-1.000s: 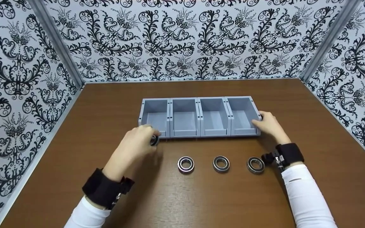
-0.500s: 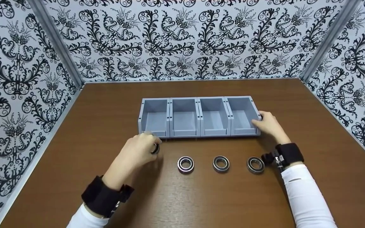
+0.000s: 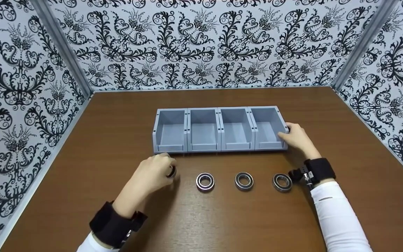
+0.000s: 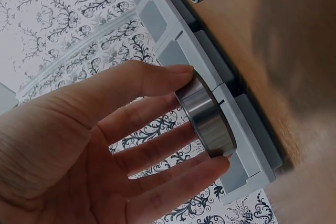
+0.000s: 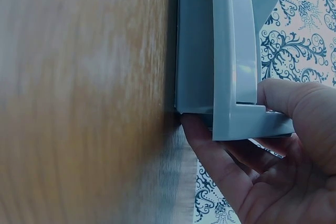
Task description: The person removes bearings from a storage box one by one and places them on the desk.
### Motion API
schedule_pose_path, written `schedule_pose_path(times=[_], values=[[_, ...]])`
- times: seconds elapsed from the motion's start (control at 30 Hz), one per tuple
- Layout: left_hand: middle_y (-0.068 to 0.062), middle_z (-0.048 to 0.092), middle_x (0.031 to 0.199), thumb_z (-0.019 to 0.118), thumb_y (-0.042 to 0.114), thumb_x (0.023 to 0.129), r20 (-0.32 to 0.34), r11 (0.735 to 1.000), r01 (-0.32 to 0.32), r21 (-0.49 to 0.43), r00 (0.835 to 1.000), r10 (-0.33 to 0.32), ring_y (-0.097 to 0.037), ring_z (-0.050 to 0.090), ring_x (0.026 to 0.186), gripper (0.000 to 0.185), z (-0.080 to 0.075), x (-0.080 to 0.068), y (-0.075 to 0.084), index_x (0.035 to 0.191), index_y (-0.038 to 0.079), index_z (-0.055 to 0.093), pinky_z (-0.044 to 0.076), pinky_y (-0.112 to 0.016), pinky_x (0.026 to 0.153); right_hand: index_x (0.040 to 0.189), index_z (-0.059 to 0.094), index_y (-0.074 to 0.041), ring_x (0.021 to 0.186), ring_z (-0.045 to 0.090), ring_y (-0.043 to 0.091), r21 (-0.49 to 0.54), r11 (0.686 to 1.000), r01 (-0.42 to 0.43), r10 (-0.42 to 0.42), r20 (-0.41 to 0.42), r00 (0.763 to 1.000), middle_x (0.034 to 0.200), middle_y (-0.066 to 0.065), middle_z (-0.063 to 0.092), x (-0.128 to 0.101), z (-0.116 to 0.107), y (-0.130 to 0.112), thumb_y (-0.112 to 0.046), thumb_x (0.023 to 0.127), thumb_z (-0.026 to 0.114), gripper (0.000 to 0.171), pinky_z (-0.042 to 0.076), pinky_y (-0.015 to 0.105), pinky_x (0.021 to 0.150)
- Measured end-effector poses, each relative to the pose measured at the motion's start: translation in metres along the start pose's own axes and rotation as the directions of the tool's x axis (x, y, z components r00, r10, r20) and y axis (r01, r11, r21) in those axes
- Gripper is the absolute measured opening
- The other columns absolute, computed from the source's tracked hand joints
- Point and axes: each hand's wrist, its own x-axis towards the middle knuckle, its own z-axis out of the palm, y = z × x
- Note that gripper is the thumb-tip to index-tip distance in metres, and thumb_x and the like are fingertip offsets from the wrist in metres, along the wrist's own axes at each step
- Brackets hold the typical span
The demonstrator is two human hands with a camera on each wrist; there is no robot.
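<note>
My left hand (image 3: 154, 169) holds a steel bearing (image 3: 172, 171) between thumb and fingers, just in front of the leftmost compartment of the grey four-compartment bin (image 3: 187, 130). In the left wrist view the bearing (image 4: 206, 115) is pinched on its rim by the thumb and fingertips (image 4: 178, 71), beside the bin (image 4: 210, 66). My right hand (image 3: 296, 137) grips the bin's right end wall; the right wrist view shows fingers (image 5: 294, 103) curled over the bin's edge (image 5: 233, 77). Three more bearings (image 3: 205, 181) (image 3: 244, 181) (image 3: 282, 182) lie in a row on the table.
The brown wooden table (image 3: 222, 220) is enclosed by black-and-white patterned walls (image 3: 201, 42) at the back and both sides. All compartments of the bin look empty. Bare wood stretches in front of the row of bearings and behind the bin.
My left hand has drawn back toward me from the bin's front left edge, carrying the bearing lower over the table. The right hand has stayed on the bin.
</note>
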Motion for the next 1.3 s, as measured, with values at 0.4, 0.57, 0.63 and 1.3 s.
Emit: schedule_pose_path(times=[0.4, 0.57, 0.63, 1.3], values=[[-0.01, 0.067, 0.088, 0.084, 0.002, 0.068, 0.017, 1.0, -0.008, -0.022, 1.0, 0.009, -0.036, 0.069, 0.082, 0.022, 0.008, -0.007, 0.002, 0.076, 0.012, 0.066, 0.056, -0.051, 0.067, 0.135, 0.055, 0.014, 0.099, 0.069, 0.035, 0.008, 1.0, -0.005, 0.005, -0.005, 1.0, 0.118, 0.036, 0.068, 0.0, -0.001, 0.0, -0.012, 0.093, 0.058, 0.049, 0.051, 0.027, 0.077], [-0.008, 0.066, 0.086, 0.081, 0.0, 0.07, 0.021, 0.999, -0.014, -0.036, 1.0, 0.015, -0.033, 0.068, 0.082, 0.02, 0.011, -0.011, 0.0, 0.084, 0.01, 0.072, 0.056, -0.05, 0.068, 0.132, 0.058, 0.013, 0.094, 0.069, 0.033, -0.003, 1.0, 0.009, -0.009, -0.019, 1.0, 0.115, 0.034, 0.07, -0.001, 0.0, -0.001, -0.012, 0.092, 0.058, 0.047, 0.05, 0.028, 0.076], [-0.008, 0.067, 0.087, 0.081, -0.001, 0.071, 0.023, 0.999, -0.014, -0.046, 1.0, 0.015, -0.033, 0.069, 0.083, 0.021, 0.013, -0.011, -0.001, 0.088, 0.009, 0.074, 0.056, -0.05, 0.069, 0.13, 0.058, 0.013, 0.093, 0.069, 0.035, -0.007, 1.0, 0.014, -0.014, -0.021, 1.0, 0.114, 0.034, 0.07, -0.001, 0.0, -0.002, -0.012, 0.092, 0.059, 0.046, 0.049, 0.029, 0.075], [-0.011, 0.067, 0.086, 0.079, -0.002, 0.073, 0.018, 0.998, -0.053, -0.032, 0.998, 0.053, -0.036, 0.07, 0.081, 0.019, 0.027, -0.017, -0.004, 0.086, 0.01, 0.073, 0.057, -0.052, 0.065, 0.135, 0.053, 0.016, 0.103, 0.068, 0.041, 0.012, 1.0, -0.007, 0.007, 0.005, 1.0, 0.12, 0.038, 0.066, -0.001, -0.001, -0.002, -0.013, 0.094, 0.058, 0.05, 0.054, 0.04, 0.086]])
